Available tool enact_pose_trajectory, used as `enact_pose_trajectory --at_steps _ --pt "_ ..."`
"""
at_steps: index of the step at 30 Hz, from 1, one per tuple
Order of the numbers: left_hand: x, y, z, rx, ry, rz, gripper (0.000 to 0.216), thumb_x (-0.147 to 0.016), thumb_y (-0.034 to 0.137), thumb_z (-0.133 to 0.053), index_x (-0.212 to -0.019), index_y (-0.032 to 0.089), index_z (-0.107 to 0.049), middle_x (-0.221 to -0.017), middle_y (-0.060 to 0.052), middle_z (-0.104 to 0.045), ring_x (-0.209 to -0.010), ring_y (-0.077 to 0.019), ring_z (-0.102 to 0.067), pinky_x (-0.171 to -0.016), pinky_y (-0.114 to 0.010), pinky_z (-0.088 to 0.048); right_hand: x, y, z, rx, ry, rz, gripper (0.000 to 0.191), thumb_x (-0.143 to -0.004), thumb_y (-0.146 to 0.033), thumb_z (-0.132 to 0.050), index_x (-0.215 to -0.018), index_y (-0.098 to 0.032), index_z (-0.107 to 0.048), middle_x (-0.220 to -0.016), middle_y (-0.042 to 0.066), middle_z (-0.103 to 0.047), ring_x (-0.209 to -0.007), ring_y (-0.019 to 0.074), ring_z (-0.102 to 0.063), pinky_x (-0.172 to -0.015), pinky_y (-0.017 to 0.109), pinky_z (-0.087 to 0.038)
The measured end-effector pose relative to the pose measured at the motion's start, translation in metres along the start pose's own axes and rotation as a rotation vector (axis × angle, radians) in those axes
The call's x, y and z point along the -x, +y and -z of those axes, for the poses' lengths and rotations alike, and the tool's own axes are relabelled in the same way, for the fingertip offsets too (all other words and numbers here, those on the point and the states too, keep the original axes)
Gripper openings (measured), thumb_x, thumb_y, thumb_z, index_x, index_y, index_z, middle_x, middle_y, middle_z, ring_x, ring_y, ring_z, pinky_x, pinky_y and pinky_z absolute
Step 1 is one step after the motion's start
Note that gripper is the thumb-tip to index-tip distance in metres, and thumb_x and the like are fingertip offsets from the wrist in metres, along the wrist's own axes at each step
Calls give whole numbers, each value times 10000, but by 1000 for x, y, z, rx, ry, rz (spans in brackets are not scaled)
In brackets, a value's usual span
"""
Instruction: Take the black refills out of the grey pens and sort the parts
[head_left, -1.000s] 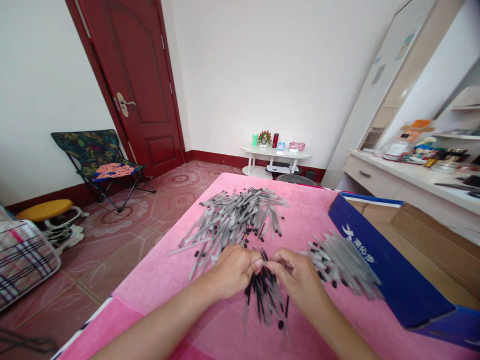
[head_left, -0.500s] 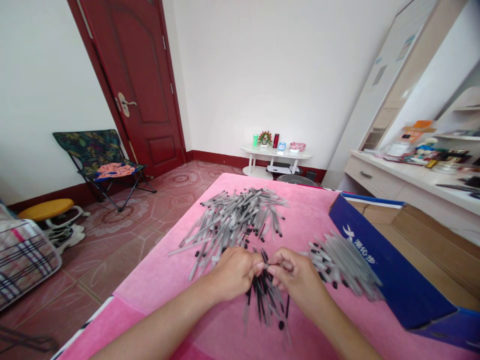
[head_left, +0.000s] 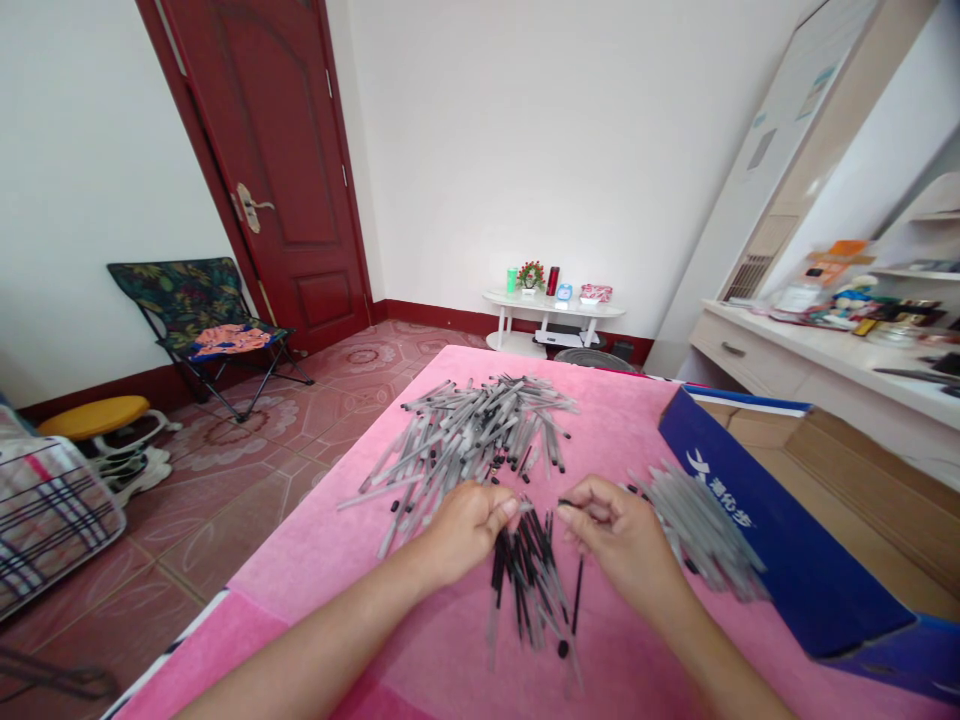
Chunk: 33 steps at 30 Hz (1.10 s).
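My left hand is closed in a pinch over the small pile of thin black refills; whatever lies between its fingertips is too small to make out. To the right of it, my right hand pinches a small black piece between thumb and forefinger. A large heap of translucent pen barrels, mixed with black end pieces, spreads behind the hands. Beside my right hand lies a neater row of translucent pens with black ends. One loose black cap rests near the front of the refill pile.
A pink cloth covers the table. An open blue cardboard box stands at the right, beside the row of pens. Beyond are a cluttered white dresser, a low white side table and a folding chair.
My hands were together at the fingertips and have drawn apart. The right hand moved right and slightly up, with a black piece showing in its pinch; the left moved slightly left.
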<state>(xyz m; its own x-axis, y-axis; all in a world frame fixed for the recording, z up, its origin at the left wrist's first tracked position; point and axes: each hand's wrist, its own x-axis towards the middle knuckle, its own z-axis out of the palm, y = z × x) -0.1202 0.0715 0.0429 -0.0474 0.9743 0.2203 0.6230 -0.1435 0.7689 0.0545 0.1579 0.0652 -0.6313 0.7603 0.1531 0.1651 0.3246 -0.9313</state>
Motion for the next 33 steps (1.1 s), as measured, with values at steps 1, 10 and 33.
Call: enact_pose_trajectory --at_steps 1,10,33 --pt "-2 0 0 144 32 16 437 -855 457 -292 -651 140 -512 -525 30 -407 -505 -84 -378 -518 -203 -284 -1 -3 3 -77 12 -35 153 -702 -303 -585 -698 -172 -507 -546 -21 -528 -506 122 -519 -462 223 -412" --pt "-8 8 -1 1411 167 143 169 -788 226 -537 -925 151 -474 -792 -19 -560 -653 -76 -560 -649 -210 -444 11 -9 -21 -493 -218 -290 288 -752 -424 -527 -780 -138 -550 -694 19 -547 -457 48 -389 -350 146 -197" --pt "-4 5 -8 1185 289 185 253 -720 265 -629 -913 153 -509 -799 -45 -630 -752 -191 -642 -639 -267 -493 8 11 -28 -200 -267 -171 278 -706 -374 -579 -579 -129 -542 -487 -41 -474 -406 50 -337 -418 188 -237"
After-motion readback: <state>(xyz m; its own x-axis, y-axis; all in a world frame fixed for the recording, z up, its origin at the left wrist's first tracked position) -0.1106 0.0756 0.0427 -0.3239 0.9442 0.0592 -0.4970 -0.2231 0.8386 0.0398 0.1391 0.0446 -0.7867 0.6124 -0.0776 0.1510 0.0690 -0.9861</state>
